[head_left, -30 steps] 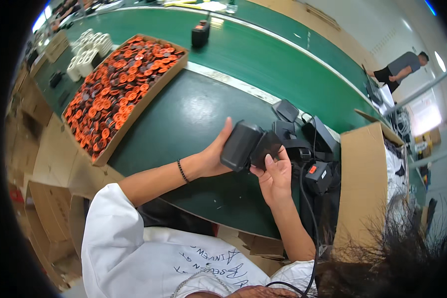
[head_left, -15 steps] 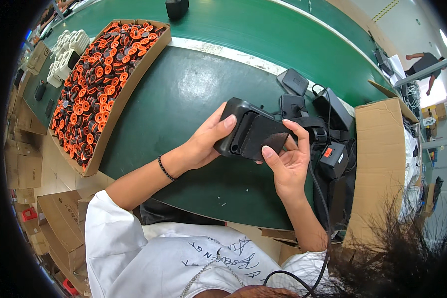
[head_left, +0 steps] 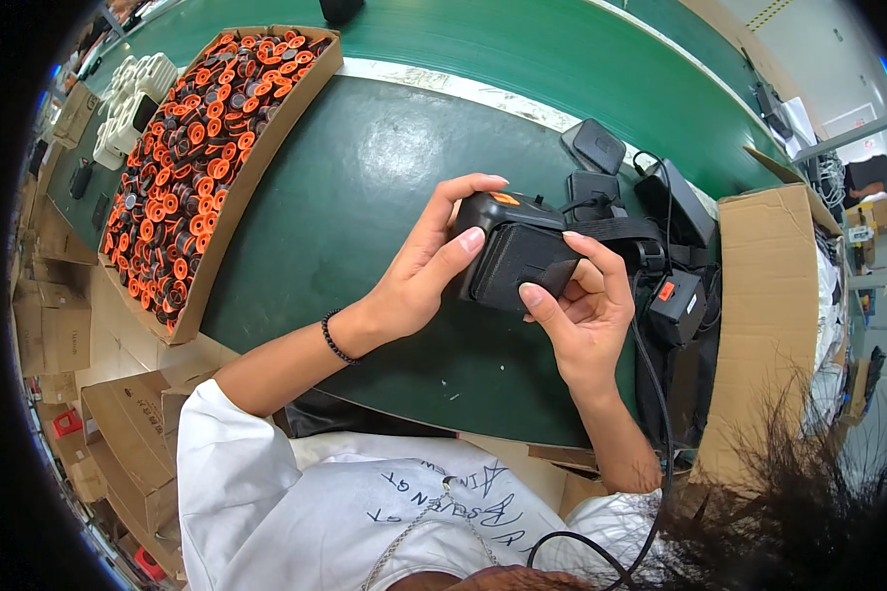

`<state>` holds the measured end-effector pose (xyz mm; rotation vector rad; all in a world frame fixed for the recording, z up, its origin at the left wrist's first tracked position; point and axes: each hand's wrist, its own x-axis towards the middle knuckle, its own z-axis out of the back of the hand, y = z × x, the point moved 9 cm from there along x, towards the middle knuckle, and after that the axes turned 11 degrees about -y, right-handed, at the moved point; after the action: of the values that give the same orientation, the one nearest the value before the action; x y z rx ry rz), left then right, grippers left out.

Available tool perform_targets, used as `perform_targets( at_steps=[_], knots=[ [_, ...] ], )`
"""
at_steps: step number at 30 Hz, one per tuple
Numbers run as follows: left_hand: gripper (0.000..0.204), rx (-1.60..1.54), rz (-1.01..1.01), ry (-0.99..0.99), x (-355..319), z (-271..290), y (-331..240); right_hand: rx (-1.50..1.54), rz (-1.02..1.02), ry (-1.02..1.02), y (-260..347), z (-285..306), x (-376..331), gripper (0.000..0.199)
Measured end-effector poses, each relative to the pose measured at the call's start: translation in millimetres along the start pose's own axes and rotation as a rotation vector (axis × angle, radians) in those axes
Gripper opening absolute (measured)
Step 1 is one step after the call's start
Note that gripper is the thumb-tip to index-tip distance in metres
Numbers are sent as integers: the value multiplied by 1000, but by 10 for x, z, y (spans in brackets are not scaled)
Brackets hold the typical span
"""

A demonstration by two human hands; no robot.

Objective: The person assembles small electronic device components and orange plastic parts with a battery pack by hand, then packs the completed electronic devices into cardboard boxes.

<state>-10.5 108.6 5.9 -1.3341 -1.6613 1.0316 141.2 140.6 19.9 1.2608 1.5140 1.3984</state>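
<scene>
A black boxy device with rounded edges and an orange label on its upper side is held above the green table. My left hand grips it from the left, thumb on the front face and fingers around the top and back. Across the front lies a square black fabric pad. My right hand pinches the right edge of this pad between thumb and fingers. Just beyond the right hand, a black strap with a buckle lies on the table. What holds the pad to the device is hidden.
A shallow cardboard tray of orange-and-black round parts stands at left. Several black devices, including a box with an orange label, lie at right beside a tall carton. A black cable runs past my right arm. Behind runs a green conveyor belt.
The device has tilted, bringing its orange-labelled upper side into view. The pad lies flatter across the front. My left fingers have moved up over the top; my right hand still pinches the pad.
</scene>
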Motion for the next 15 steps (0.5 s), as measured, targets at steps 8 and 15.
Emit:
perform_targets(
  at_steps=[8, 15],
  knots=[
    [46, 111, -171, -7, -39, 9, -54, -117, 83, 8, 15, -43, -32, 55],
    [41, 76, -189, 1, -62, 0, -93, -611, 438, -60, 244, 53, -34, 48]
  ],
)
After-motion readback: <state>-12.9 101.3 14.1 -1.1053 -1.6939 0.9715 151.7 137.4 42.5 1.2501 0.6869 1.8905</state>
